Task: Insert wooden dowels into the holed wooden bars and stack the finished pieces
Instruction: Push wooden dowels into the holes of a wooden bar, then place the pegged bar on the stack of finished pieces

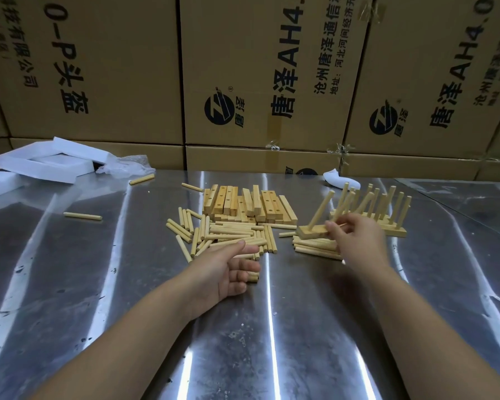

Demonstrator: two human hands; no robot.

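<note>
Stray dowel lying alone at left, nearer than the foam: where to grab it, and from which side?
Pinch the dowel at mid-length, coming straight down from above, with fingers on its near and far sides. It lies flat on the table, running roughly left-right, with bare steel all round and nothing touching it. Its ends are too small to grip well.

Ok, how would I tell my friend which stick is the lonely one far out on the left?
Start at the shiny metal table and find the white foam pieces at its far left. Nearer the person than the foam, one dowel lies flat by itself. It is the leftmost stick, well apart from the big loose pile and touching nothing else.
</note>
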